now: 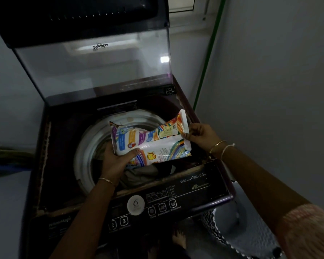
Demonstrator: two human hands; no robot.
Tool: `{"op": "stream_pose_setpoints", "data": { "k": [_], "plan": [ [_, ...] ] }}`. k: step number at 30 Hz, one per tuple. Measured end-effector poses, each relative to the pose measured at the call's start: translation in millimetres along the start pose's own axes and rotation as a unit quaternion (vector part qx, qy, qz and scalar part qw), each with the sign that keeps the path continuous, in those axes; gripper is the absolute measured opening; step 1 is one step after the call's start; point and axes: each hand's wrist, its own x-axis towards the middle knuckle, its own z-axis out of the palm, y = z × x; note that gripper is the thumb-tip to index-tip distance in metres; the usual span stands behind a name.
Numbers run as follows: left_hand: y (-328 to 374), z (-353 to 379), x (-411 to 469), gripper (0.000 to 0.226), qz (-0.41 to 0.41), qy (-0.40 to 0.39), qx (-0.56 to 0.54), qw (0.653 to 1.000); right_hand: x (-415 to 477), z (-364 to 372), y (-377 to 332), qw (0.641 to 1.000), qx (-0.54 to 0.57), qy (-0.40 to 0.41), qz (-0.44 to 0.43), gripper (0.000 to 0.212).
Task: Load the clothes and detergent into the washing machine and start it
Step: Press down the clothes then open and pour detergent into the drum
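Observation:
A dark top-loading washing machine (45, 165) stands in front of me with its glass lid (94, 60) raised. Inside the steel drum (90, 144) lie dark and grey clothes (144, 174). Over the drum I hold a white, colourfully printed detergent packet (153, 141), lying roughly sideways. My left hand (116, 159) grips its lower left part from below, thumb on top. My right hand (200, 135) pinches the packet's upper right end near the sealed edge.
The control panel (157, 204) with a round dial and several buttons runs along the machine's front. A patterned laundry basket (241, 232) sits on the floor at the right. A green pipe (208, 53) runs up the right wall. My bare foot (179, 238) shows below.

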Motion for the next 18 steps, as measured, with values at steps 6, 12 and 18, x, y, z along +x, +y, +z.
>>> {"op": "stream_pose_setpoints", "data": {
  "k": [6,12,18],
  "plan": [
    [1,-1,-2,0.058,-0.005,-0.003,0.016,1.000,-1,0,-2,1.000,0.000,0.002,0.010,0.018],
    [7,4,-7,0.052,0.000,0.012,0.030,0.999,-1,-1,-4,1.000,0.001,0.009,0.012,0.024],
    [14,7,-9,0.052,0.025,0.023,0.059,0.998,-3,-2,-7,0.999,0.037,0.005,0.025,0.027]
  ]
}}
